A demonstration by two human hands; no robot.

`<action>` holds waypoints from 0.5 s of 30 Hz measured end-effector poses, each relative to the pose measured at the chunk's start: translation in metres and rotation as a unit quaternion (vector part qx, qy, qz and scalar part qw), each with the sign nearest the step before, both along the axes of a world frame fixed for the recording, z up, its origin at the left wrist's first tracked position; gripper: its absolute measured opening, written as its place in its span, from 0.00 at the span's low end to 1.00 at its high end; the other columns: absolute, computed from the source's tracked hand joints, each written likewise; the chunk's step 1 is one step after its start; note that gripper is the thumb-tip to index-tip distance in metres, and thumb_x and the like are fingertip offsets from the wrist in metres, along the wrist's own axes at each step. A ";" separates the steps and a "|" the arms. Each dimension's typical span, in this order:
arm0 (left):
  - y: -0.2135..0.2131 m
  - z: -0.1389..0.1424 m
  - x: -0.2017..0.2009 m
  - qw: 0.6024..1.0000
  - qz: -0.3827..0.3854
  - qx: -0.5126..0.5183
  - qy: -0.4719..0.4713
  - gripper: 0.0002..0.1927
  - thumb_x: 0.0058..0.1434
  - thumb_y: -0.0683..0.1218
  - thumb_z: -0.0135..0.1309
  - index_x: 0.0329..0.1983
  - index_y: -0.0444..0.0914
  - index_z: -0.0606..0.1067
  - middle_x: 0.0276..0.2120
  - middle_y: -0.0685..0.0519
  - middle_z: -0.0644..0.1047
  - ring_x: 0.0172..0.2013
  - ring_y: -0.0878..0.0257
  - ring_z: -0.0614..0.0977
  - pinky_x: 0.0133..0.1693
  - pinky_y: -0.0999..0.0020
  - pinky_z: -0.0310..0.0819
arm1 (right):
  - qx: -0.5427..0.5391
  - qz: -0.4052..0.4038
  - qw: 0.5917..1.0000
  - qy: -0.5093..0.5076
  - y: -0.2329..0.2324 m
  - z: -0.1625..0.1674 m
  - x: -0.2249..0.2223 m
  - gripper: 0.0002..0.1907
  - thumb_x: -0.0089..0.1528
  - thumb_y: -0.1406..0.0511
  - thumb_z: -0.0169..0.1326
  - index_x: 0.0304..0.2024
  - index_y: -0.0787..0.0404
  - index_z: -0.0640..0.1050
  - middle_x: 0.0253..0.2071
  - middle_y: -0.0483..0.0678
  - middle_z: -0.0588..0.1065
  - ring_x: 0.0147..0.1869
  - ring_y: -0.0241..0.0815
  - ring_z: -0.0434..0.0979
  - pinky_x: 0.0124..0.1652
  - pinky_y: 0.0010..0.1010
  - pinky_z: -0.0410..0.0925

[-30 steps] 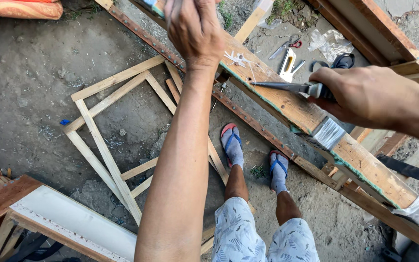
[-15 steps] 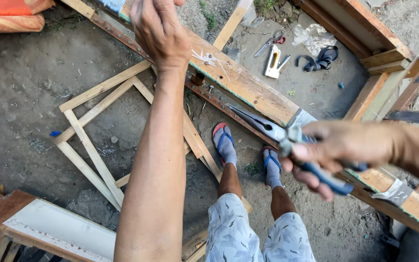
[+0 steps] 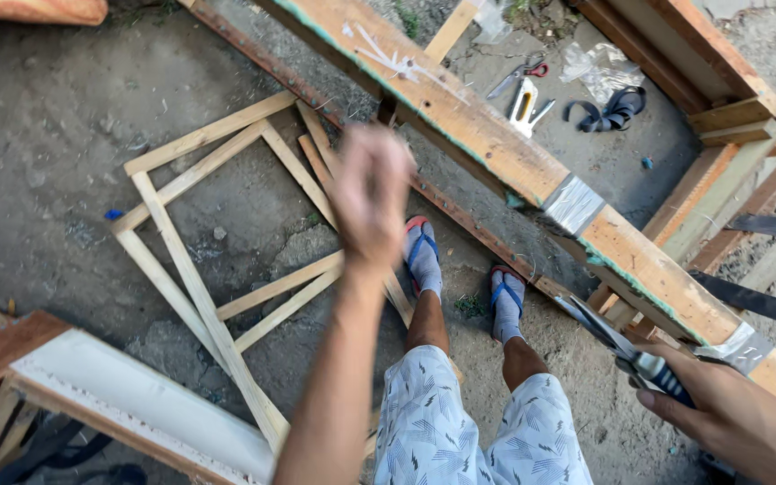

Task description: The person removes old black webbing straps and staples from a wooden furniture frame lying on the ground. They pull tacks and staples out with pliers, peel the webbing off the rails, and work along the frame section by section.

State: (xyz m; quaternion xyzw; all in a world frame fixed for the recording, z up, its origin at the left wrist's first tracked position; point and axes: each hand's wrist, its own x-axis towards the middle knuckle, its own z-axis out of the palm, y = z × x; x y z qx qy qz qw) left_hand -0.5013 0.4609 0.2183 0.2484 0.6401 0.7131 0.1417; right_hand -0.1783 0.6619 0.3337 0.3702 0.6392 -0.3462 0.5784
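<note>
Head view: pliers (image 3: 626, 350) are being held in the closed grip of the right hand (image 3: 729, 418) at lower right, tips aimed toward the taped wooden beam (image 3: 496, 148). The left hand (image 3: 372, 193) (blurred) is being raised mid-frame, apparently fisted and empty.

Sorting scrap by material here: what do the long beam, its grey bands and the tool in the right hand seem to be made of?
The long beam looks like raw, unpainted wood: tan grain, with green paint traces along an edge. The grey bands wrapped around it have a dull metallic sheen, probably tape or thin sheet metal; which one is unclear. The pliers-like tool in the right hand shows shiny steel jaws and dark, likely plastic, grips.
</note>
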 end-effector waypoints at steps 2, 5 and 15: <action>-0.021 -0.012 0.076 0.992 -0.033 -0.070 -0.099 0.13 0.76 0.51 0.48 0.39 0.39 0.70 0.32 0.57 0.71 0.34 0.67 0.71 0.39 0.71 0.69 | 0.023 0.016 0.999 -0.038 -0.002 -0.003 0.008 0.25 0.66 0.55 0.56 0.63 0.53 0.70 0.30 0.50 0.73 0.31 0.44 0.76 0.35 0.38 0.71; -0.050 -0.040 0.168 0.924 -0.107 -0.283 -0.235 0.17 0.72 0.54 0.50 0.45 0.35 0.75 0.35 0.51 0.79 0.38 0.63 0.82 0.41 0.68 0.76 | 0.037 0.041 0.998 -0.012 0.001 -0.004 0.018 0.19 0.68 0.53 0.54 0.55 0.56 0.72 0.29 0.53 0.75 0.31 0.45 0.78 0.35 0.38 0.69; -0.092 -0.229 0.201 0.844 0.000 -0.489 -0.220 0.19 0.66 0.57 0.52 0.48 0.38 0.76 0.40 0.40 0.82 0.44 0.45 0.83 0.48 0.52 0.76 | 0.356 -0.104 0.840 0.396 0.059 -0.086 0.081 0.20 0.62 0.61 0.59 0.53 0.62 0.73 0.38 0.55 0.76 0.41 0.46 0.77 0.45 0.38 0.70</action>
